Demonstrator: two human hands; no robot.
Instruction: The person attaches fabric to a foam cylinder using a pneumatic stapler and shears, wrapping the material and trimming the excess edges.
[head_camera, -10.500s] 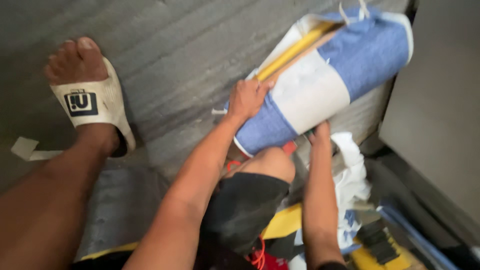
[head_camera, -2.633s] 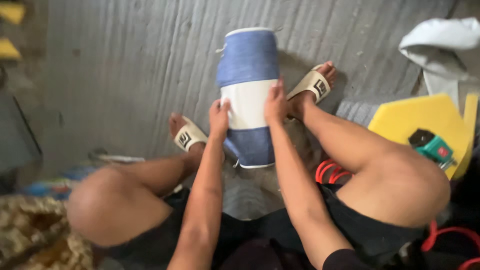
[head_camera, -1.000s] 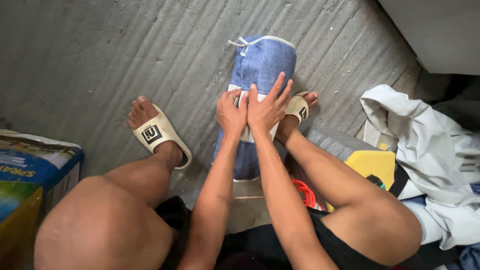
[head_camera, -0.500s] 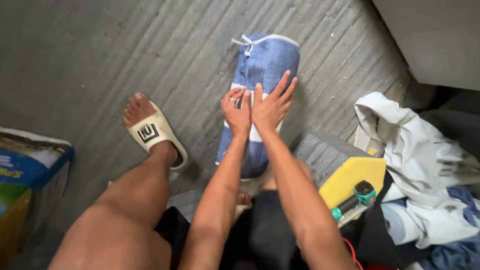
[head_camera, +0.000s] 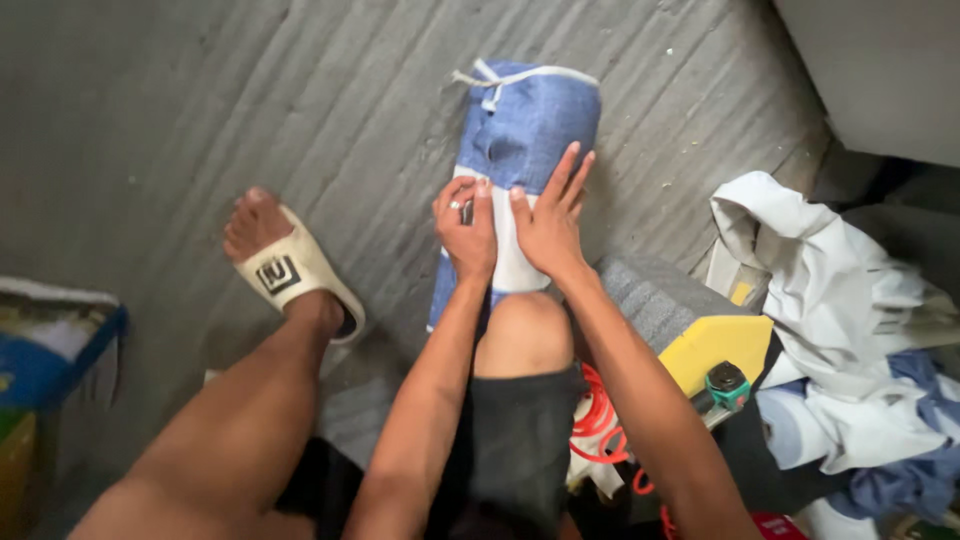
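The blue-and-white rolled bundle (head_camera: 520, 170) lay on the grey floor (head_camera: 200, 110) just past the person's knee. The left hand (head_camera: 465, 232) was curled, pinching something small against its white band — the right hand (head_camera: 548, 215) lay flat, fingers spread. The roll looked formed; fastening seemed unfinished.

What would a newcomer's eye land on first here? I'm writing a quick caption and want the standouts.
The blue and white fabric roll lying on the grey ribbed floor at centre, with the left hand and right hand pressed on its white band. Next, the cream slide sandal to the left and the heap of white cloth at right.
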